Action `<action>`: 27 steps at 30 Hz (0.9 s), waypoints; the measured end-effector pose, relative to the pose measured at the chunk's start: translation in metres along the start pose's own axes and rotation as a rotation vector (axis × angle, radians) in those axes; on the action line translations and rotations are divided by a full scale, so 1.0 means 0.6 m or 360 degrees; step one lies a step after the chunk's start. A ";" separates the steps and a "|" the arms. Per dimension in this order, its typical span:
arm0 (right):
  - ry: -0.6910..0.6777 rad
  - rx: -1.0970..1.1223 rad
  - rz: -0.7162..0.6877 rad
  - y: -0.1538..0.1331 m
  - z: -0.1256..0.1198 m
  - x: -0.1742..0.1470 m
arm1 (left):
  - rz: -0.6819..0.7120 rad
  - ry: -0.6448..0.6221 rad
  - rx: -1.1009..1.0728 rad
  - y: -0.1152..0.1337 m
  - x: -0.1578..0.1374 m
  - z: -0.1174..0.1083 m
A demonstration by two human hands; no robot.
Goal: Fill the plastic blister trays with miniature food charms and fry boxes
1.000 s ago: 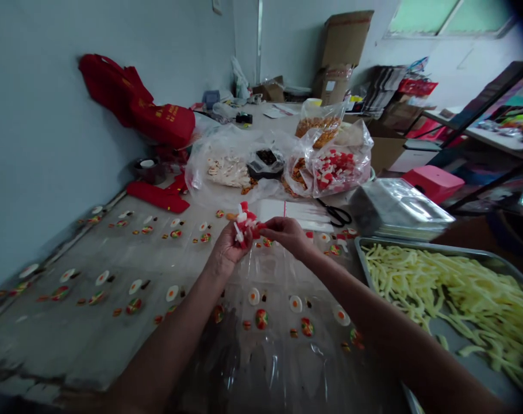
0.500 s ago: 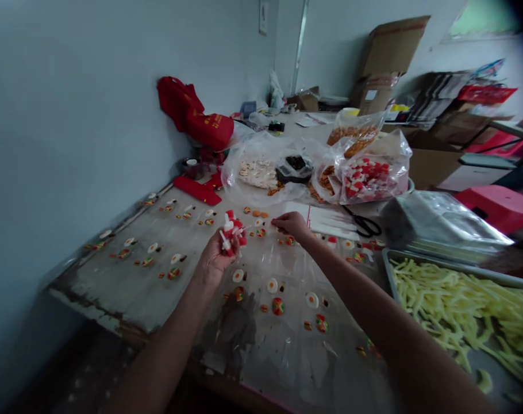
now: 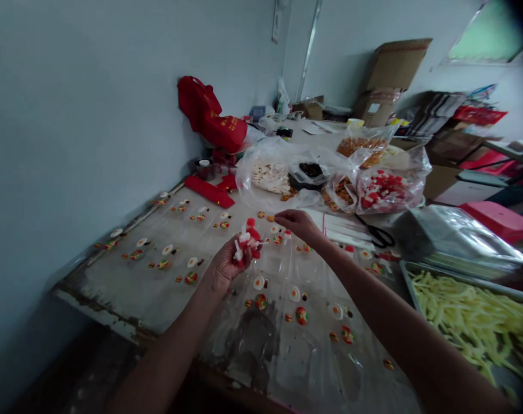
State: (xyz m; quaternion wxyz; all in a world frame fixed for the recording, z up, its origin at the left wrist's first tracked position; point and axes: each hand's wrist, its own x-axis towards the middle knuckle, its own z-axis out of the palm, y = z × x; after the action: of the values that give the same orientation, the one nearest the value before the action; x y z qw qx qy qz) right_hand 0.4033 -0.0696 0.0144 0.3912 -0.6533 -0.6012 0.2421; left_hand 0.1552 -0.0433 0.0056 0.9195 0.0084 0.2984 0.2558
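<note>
Red-white pcs (image 3: 253, 234) bunch in L hand (image 3: 229, 262), grip curled round them, well in from near edge of counter (image 3: 95, 282); jutting out, 1 could drop. R hand (image 3: 301, 224): fingers bent, contents unclear; might nudge orange pc (image 3: 270, 218) beside it.

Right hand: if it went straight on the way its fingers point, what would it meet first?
Likely the small orange piece, just beyond the right hand in the picture; depth is unclear, so the hand may pass above it.

The red-and-white pieces (image 3: 252, 234) in my left hand (image 3: 229, 263) look like matt plastic; I see a glossy plastic bag (image 3: 264, 154) and a smooth metal tray (image 3: 409, 283).
</note>
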 end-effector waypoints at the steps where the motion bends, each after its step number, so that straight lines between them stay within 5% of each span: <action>1: -0.0126 0.0135 -0.0087 -0.026 0.007 0.002 | -0.0040 -0.0002 0.0048 0.004 -0.001 -0.002; 5: -0.0467 0.0227 -0.0301 -0.104 0.057 0.024 | -0.0139 0.0045 0.0188 0.018 -0.006 -0.009; 8: -0.0453 0.0216 -0.0110 -0.115 0.089 0.054 | -0.0186 0.0075 0.0227 0.036 -0.015 -0.025; 14: 0.0051 0.0134 0.0261 -0.056 0.073 0.122 | -0.0021 0.0084 0.0091 0.114 -0.068 -0.078; 19: -0.0162 -0.0068 0.0505 0.003 0.066 0.132 | 0.0103 0.0190 -0.0036 0.151 -0.094 -0.102; 27: -0.0068 -0.0328 0.0329 0.039 0.115 0.115 | 0.0001 0.0074 0.0040 0.122 -0.069 -0.056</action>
State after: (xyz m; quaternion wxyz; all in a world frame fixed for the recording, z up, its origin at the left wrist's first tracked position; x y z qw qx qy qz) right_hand 0.3737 0.0139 -0.0335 0.2820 -0.7433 -0.5605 0.2320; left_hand 0.0742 -0.0039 0.0129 0.9120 0.0140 0.3229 0.2525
